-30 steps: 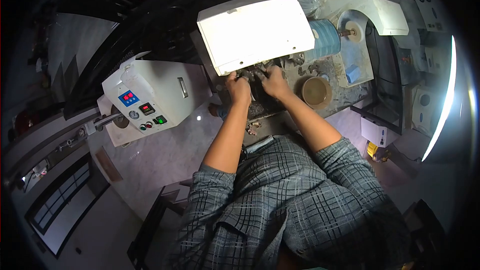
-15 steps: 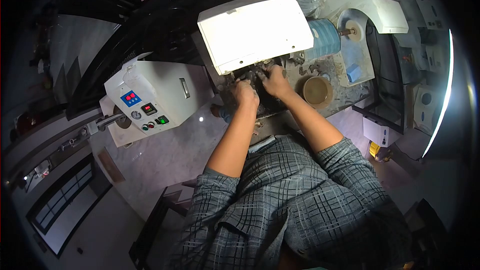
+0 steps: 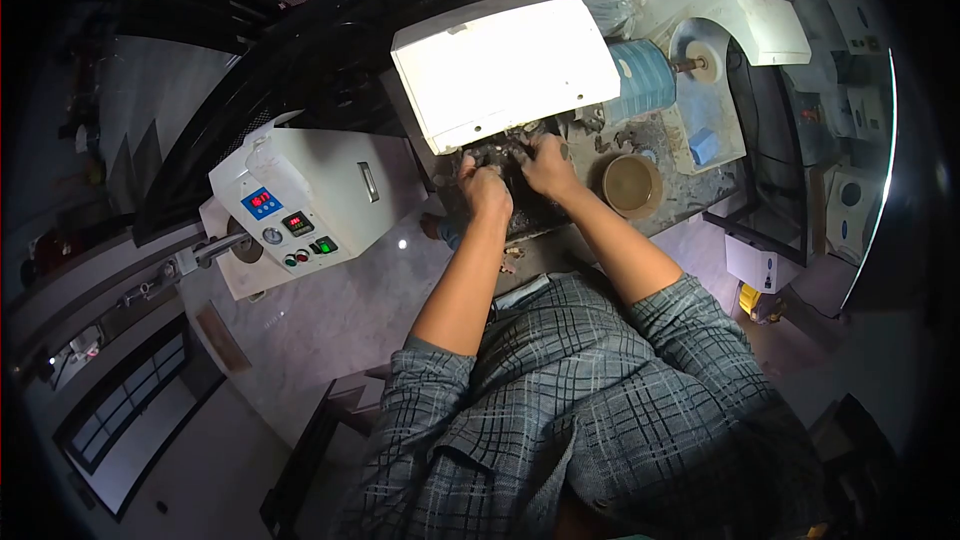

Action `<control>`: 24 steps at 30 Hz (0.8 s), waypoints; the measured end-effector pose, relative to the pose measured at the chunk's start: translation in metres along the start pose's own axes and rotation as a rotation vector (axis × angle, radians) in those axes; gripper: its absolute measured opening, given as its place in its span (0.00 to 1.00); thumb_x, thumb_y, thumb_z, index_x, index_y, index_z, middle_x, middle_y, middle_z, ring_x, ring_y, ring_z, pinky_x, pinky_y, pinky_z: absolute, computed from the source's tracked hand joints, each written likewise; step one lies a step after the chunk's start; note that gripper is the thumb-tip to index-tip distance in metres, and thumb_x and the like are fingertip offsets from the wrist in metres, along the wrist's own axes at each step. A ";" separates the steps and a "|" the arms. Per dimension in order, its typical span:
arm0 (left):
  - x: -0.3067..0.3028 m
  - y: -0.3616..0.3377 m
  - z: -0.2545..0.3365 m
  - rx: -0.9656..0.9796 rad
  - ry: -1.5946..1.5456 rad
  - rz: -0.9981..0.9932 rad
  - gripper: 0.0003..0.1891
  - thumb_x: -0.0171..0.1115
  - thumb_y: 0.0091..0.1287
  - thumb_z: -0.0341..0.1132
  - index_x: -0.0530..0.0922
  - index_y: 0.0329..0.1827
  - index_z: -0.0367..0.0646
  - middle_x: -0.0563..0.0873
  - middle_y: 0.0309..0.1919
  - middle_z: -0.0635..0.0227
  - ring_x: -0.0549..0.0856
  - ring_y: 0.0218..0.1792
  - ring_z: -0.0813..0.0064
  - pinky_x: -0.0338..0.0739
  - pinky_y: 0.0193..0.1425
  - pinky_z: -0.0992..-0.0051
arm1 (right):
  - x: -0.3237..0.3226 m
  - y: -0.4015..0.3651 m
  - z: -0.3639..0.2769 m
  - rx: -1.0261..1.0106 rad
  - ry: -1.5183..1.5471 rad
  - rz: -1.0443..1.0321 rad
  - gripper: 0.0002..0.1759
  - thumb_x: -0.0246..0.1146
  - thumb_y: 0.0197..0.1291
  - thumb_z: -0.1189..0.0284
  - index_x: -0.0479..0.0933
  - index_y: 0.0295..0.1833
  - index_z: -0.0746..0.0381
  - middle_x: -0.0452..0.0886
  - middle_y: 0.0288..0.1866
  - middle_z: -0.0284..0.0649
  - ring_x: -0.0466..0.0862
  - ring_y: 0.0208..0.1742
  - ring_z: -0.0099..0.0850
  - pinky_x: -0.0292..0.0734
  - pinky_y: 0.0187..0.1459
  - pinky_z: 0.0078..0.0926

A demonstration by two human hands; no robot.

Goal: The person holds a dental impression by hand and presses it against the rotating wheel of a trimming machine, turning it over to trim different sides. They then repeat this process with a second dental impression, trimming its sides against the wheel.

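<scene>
Both my hands work just below the front edge of a bright white machine hood [image 3: 510, 70]. My left hand [image 3: 486, 188] is closed, with curled fingers and the thumb raised at its left side. Close by on the right, my right hand [image 3: 547, 166] is closed too, its fingers pointing in under the hood. Between them lies dark, dirty material [image 3: 495, 155], with small pieces too shadowed to name. What the fingertips grip is hidden. Right of my right hand stands a round brown bowl [image 3: 632, 186] holding murky liquid.
A blue water jug [image 3: 643, 80] lies on its side behind the bowl, by a white machine with a round wheel [image 3: 703, 62]. A blue block [image 3: 704, 147] rests on that machine's base. At left is a white control box [image 3: 330, 190] with lit red displays.
My left hand has shifted slightly left and its thumb now shows apart from the fingers. My right hand has stayed nearly in place. The whole view has moved a little.
</scene>
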State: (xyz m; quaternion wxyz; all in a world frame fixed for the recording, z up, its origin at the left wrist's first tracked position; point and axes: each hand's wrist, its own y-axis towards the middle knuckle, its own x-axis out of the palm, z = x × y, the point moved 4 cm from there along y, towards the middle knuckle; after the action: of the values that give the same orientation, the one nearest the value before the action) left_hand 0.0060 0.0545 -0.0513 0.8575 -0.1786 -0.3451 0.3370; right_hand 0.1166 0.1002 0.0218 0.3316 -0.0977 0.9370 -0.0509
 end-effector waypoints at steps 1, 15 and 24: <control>0.001 0.001 0.000 -0.018 -0.008 0.015 0.15 0.41 0.48 0.16 0.72 0.32 0.45 0.75 0.23 0.73 0.72 0.17 0.83 0.62 0.14 0.83 | -0.001 0.002 -0.001 -0.054 -0.073 0.066 0.10 0.62 0.47 0.73 0.75 0.28 0.71 0.76 0.27 0.57 0.78 0.33 0.50 0.72 0.36 0.39; 0.002 -0.018 0.013 -0.137 0.126 0.366 0.16 0.51 0.47 0.20 0.68 0.39 0.46 0.74 0.31 0.70 0.75 0.28 0.78 0.67 0.22 0.81 | 0.005 0.008 0.012 0.053 0.006 -0.096 0.13 0.63 0.47 0.70 0.76 0.31 0.71 0.77 0.30 0.57 0.78 0.36 0.49 0.73 0.39 0.37; 0.004 -0.012 0.017 -0.083 0.165 0.056 0.12 0.48 0.48 0.16 0.73 0.33 0.41 0.76 0.27 0.73 0.74 0.27 0.81 0.67 0.32 0.83 | -0.006 0.004 -0.004 0.122 -0.076 -0.187 0.13 0.64 0.45 0.71 0.76 0.33 0.71 0.77 0.32 0.58 0.79 0.39 0.49 0.73 0.42 0.37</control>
State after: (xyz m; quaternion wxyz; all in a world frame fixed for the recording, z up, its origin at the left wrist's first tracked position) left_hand 0.0010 0.0497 -0.0309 0.8651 -0.2508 -0.2820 0.3304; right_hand 0.1181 0.1053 0.0283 0.3662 -0.1661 0.9056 -0.1348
